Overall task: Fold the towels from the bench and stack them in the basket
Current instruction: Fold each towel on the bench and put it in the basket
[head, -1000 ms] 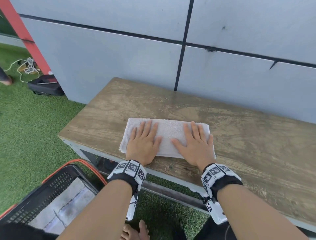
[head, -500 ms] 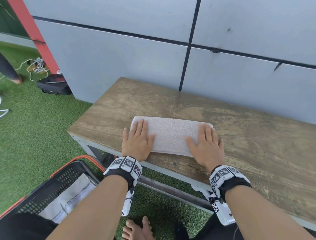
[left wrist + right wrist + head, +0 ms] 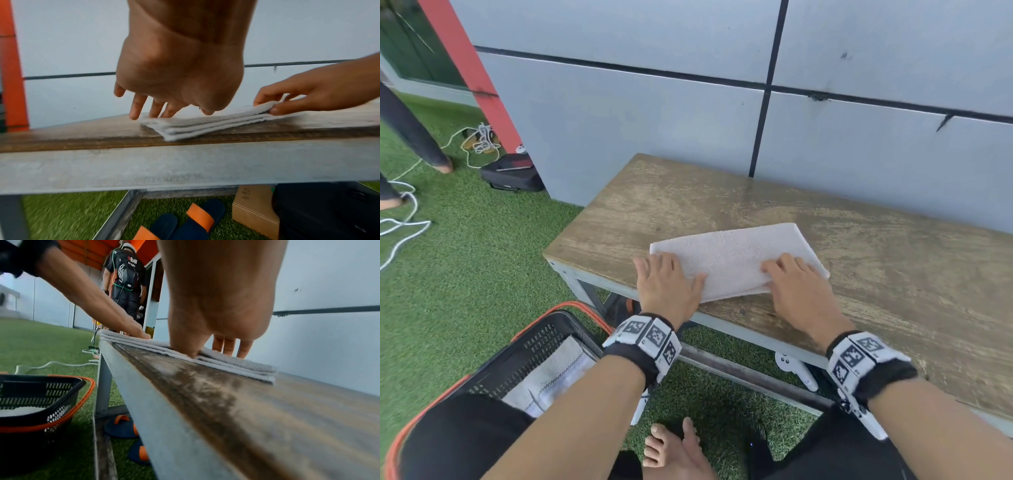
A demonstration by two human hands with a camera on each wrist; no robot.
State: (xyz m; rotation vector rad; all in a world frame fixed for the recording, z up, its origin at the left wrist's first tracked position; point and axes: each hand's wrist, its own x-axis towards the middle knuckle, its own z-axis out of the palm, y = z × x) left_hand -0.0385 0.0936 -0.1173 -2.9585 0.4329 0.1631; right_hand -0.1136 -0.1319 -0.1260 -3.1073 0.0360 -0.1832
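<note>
At the far left of the head view, cords (image 3: 404,212) lie on the grass (image 3: 465,274), and a dark case (image 3: 512,176) sits at the foot of a red post (image 3: 469,72). Nearer, a black basket (image 3: 530,346) with an orange rim stands on the grass beside the table's (image 3: 893,274) left end; a folded towel lies in it (image 3: 551,377).

On the table, near its front edge and left end, lies the towel (image 3: 732,257), folded into a layered rectangle and set at a slant to the edge. The left hand (image 3: 667,284) is on its left end: the fingers (image 3: 134,110) are spread and fairly straight, their tips down at the towel's left edge, the thumb lying on the cloth. The left wrist view shows the layers stacked flat under them (image 3: 195,125).

The right hand (image 3: 798,291) is at the towel's right near corner. Its fingers (image 3: 226,345) rest on top while the thumb goes in at the edge, so the corner is pinched between thumb and fingers and slightly raised.

Under the table are navy and orange sandals (image 3: 185,219) and, to their right, a cardboard box (image 3: 255,209). A grey panelled wall (image 3: 654,120) stands behind the table. In the right wrist view a person in dark clothes (image 3: 125,282) stands beyond the table's left end.
</note>
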